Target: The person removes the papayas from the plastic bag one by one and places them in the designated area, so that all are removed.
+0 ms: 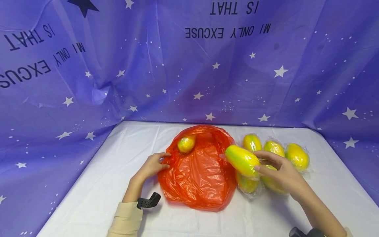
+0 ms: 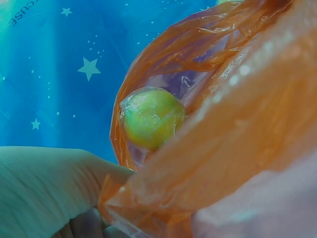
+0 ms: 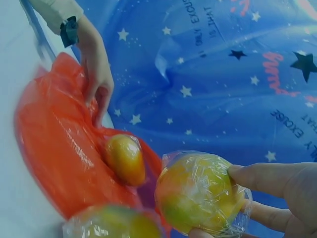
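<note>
A red plastic bag (image 1: 204, 177) lies on the table with its mouth spread open. My left hand (image 1: 152, 166) pinches the left edge of the bag, as the left wrist view shows up close. One yellow-green mango (image 1: 186, 144) in clear wrap sits inside the bag's mouth at the far left. My right hand (image 1: 285, 172) grips another wrapped mango (image 1: 241, 159) by its right end, above the bag's right edge. Under and behind that hand lie several more wrapped mangoes (image 1: 297, 157), the nearest wrapped mango (image 1: 248, 185) partly covered by the held one.
White cloth covers the table (image 1: 183, 223). A purple cloth (image 1: 177, 65) with stars and lettering hangs behind and at the sides. A black device (image 1: 149, 200) is strapped to the left wrist, and another black device (image 1: 306, 232) is at the right wrist.
</note>
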The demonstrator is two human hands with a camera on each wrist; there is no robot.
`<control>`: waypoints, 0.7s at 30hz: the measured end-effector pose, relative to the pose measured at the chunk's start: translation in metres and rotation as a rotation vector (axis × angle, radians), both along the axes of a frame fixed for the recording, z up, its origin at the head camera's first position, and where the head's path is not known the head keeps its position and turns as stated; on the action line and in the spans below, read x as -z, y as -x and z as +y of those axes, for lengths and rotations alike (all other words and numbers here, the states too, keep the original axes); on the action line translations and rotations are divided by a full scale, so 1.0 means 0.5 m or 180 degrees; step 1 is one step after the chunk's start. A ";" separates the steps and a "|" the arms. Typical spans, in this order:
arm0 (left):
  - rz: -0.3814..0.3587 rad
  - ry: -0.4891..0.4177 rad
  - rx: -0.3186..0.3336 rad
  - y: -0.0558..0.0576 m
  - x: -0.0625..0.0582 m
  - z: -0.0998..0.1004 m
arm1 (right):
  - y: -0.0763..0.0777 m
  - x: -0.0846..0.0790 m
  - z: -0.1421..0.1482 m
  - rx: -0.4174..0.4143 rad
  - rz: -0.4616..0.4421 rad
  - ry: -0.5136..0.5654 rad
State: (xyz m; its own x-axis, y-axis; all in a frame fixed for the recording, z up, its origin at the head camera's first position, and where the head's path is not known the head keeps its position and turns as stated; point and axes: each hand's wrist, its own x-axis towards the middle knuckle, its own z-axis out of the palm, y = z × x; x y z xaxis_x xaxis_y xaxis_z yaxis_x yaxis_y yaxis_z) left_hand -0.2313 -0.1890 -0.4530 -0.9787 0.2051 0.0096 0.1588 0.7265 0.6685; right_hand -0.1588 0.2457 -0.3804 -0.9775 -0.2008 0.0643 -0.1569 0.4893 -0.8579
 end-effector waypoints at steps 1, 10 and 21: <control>-0.0006 -0.0003 0.0000 0.000 0.000 0.000 | -0.003 0.001 0.007 0.0028 -0.0022 0.0007; -0.0039 -0.0055 -0.0017 -0.002 -0.001 0.001 | -0.031 0.004 0.065 0.0151 -0.0057 0.0129; -0.0018 -0.0067 -0.0002 -0.001 0.001 0.002 | -0.048 0.009 0.119 0.0332 0.0005 0.0114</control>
State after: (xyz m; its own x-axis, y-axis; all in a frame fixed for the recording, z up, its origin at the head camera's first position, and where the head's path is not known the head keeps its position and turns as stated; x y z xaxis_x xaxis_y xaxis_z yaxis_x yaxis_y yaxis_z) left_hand -0.2307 -0.1882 -0.4534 -0.9789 0.2043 0.0086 0.1547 0.7124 0.6845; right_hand -0.1348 0.3052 -0.3852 -0.9929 -0.0955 0.0711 -0.1080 0.4720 -0.8750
